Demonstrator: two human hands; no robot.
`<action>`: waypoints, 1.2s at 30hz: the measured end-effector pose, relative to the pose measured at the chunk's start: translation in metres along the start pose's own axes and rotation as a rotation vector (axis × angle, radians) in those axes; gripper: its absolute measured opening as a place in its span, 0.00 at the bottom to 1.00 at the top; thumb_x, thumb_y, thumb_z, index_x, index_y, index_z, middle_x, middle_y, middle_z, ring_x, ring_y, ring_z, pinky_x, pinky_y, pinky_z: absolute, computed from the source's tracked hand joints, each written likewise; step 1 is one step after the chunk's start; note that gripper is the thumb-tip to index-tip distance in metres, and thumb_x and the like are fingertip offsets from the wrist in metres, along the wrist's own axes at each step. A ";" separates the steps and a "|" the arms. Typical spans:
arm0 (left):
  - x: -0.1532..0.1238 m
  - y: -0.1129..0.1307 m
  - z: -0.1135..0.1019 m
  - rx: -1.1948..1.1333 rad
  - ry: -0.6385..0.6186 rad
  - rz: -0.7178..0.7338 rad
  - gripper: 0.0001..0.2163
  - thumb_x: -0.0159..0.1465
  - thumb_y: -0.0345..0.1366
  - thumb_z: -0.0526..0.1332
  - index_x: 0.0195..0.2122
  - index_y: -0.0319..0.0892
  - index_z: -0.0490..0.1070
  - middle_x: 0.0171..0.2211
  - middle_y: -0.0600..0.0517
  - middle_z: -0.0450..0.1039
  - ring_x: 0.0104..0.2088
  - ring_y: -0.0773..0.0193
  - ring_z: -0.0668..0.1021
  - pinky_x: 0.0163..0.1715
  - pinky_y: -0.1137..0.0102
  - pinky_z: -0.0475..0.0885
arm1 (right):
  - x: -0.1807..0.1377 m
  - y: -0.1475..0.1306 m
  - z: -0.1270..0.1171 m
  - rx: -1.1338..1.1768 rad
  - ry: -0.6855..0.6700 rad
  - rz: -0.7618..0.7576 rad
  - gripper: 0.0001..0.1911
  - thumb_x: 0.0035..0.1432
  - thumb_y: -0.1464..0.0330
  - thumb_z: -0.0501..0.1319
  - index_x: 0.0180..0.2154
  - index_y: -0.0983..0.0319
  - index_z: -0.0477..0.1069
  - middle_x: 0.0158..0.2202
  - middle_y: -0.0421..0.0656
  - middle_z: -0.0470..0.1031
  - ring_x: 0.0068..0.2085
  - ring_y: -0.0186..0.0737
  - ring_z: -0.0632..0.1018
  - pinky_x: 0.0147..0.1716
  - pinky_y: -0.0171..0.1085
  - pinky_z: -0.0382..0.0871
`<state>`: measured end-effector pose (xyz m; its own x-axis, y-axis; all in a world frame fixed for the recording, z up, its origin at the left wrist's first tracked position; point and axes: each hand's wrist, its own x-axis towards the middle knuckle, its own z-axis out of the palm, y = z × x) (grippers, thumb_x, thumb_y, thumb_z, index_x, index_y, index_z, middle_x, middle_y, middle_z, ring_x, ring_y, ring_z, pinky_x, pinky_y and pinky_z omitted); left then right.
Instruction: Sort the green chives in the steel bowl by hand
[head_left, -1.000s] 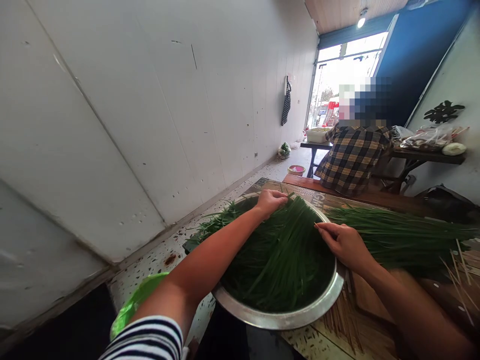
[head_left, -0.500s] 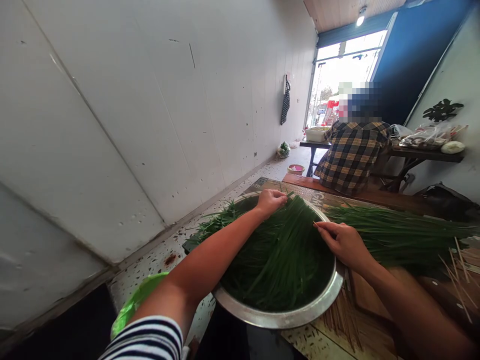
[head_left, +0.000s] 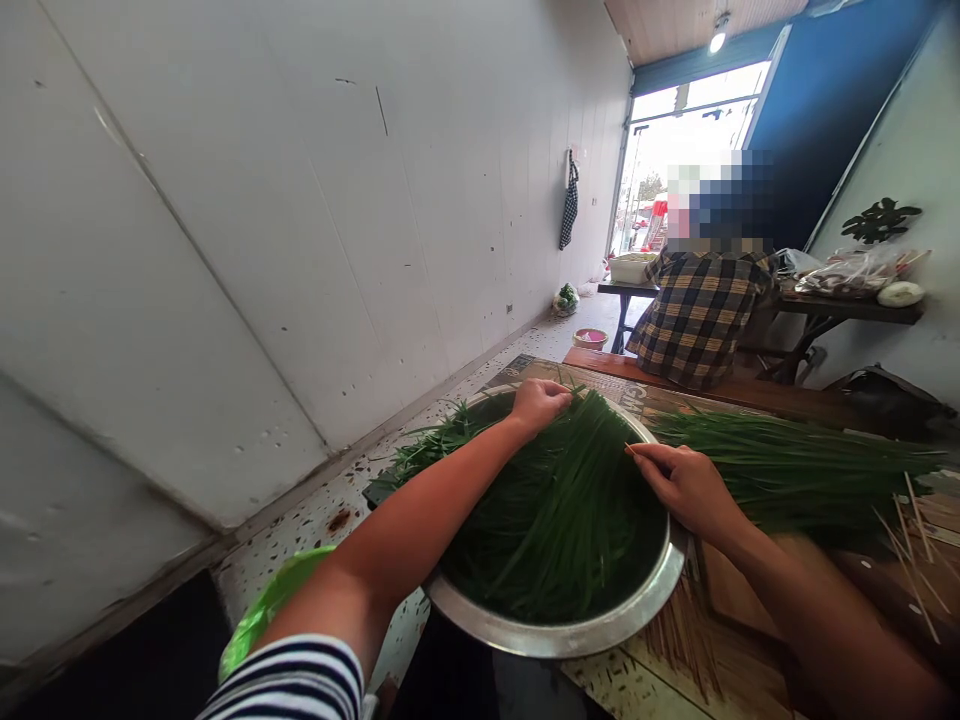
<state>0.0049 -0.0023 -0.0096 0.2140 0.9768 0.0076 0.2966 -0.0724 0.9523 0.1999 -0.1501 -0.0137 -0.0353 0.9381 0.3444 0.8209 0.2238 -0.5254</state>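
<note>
Left hand [head_left: 540,407] near centre frame, fingers closed on green stalks [head_left: 559,520] in a metal bowl [head_left: 547,640], right hand [head_left: 688,492] right of centre, fingers pinching a thin stick [head_left: 629,449] (mostly hidden)

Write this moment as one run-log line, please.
left hand: pinching green leaves | right hand: pinching thin stick | metal basin: holds leaves | co-worker: seated, back turned

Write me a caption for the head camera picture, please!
At a metal bowl, the left hand pinches long green leaves and the right hand holds what looks like a thin stick.
</note>
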 end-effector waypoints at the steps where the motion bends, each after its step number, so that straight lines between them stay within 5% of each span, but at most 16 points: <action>1: -0.001 0.001 0.000 -0.006 -0.003 -0.005 0.06 0.54 0.29 0.65 0.32 0.34 0.79 0.22 0.52 0.75 0.21 0.71 0.71 0.25 0.75 0.67 | 0.000 0.000 0.000 -0.003 0.002 0.002 0.16 0.59 0.63 0.53 0.38 0.56 0.80 0.30 0.39 0.81 0.28 0.40 0.77 0.31 0.37 0.69; 36: -0.008 0.013 0.004 -0.165 0.023 -0.111 0.03 0.54 0.25 0.64 0.30 0.33 0.78 0.20 0.53 0.74 0.19 0.73 0.71 0.25 0.75 0.67 | 0.000 -0.002 0.000 -0.024 -0.015 -0.005 0.17 0.60 0.64 0.52 0.39 0.59 0.80 0.32 0.42 0.81 0.30 0.42 0.78 0.32 0.38 0.68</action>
<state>0.0103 -0.0119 0.0014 0.1664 0.9814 -0.0954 0.1602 0.0685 0.9847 0.1978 -0.1506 -0.0126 -0.0477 0.9408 0.3356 0.8341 0.2224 -0.5049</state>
